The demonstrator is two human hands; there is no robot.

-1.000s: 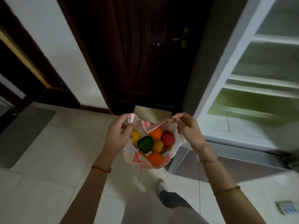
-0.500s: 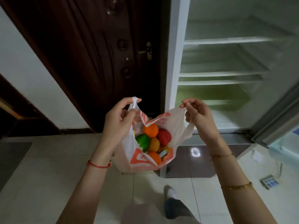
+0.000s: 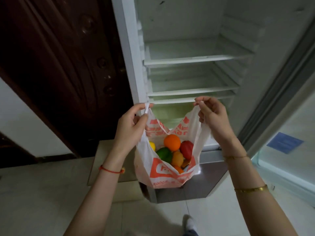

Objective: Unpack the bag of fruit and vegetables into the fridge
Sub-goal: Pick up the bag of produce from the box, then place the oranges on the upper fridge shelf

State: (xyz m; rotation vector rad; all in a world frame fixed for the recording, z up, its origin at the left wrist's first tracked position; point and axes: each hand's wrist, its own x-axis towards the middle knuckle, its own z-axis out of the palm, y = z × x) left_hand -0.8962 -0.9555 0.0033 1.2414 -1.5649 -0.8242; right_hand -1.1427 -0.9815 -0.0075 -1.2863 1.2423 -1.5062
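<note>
- The fridge (image 3: 190, 57) stood open with bare shelves, and the bag (image 3: 163, 171) hung in the air just in front of its lower shelves, above the floor; nothing had been unpacked yet, by the look of it.
- The bag was thin printed plastic, full of round produce; my worry was that the load could tear a handle or swing the bag against the fridge frame if it was lifted in carelessly.
- The left hand (image 3: 131, 128) held its grip pinched on the left handle loop, to the bag's upper left.
- The right hand (image 3: 213, 120) pinched the right handle with its fingertips, to the bag's upper right. Freeing either hand to reach in would probably let that side slump and spill.
- An orange (image 3: 172, 142) sat topmost in the bag, with a red pepper (image 3: 187, 149) to its right and a green pepper (image 3: 164, 154) lower left; being round, these would likely roll off a shelf edge if set too near the front.
</note>
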